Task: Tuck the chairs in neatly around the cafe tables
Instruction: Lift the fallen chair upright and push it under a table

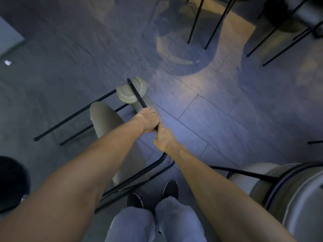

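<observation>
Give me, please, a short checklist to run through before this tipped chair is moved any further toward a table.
1. Grip: left hand and right hand are both closed on the black frame of the tipped chair: ok.
2. Chair upright on its legs: it lies on its side, legs pointing left: not ok.
3. Feet clear: both shoes stand right beside the frame's lower bend: not ok.
4. Room on the right: another chair stands close by: not ok.
5. Floor ahead: the tiles look bare: ok.
6. Target table: only thin black legs show ahead: cannot tell.
</observation>
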A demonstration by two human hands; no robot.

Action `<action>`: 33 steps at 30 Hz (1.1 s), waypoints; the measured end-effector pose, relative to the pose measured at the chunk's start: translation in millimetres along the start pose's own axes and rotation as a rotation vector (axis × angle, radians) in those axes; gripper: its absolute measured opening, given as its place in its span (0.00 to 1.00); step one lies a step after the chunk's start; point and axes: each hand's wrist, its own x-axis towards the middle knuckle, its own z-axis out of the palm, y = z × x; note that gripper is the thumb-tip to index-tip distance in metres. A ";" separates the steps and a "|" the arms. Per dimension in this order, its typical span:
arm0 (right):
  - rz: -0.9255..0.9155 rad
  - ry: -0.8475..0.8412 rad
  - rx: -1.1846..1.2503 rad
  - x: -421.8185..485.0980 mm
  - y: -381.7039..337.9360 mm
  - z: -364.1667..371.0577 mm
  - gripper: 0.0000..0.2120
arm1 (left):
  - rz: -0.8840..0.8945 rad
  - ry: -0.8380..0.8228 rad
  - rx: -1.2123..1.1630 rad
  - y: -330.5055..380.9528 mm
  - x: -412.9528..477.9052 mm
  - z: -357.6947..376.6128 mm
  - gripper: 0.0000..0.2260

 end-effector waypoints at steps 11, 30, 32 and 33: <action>0.018 0.139 -0.157 -32.4 -63.4 35.9 0.21 | -0.010 0.085 0.119 -28.4 -57.2 26.7 0.14; -0.509 0.323 -0.489 -73.0 -228.7 50.1 0.17 | -0.428 0.254 -0.154 -140.1 -249.6 50.0 0.09; -0.577 0.335 -0.514 -72.6 -250.9 45.9 0.17 | -0.488 0.276 -0.154 -155.4 -269.0 46.3 0.10; -0.617 0.346 -0.530 -72.6 -262.0 44.0 0.17 | -0.517 0.292 -0.161 -162.8 -278.6 44.7 0.10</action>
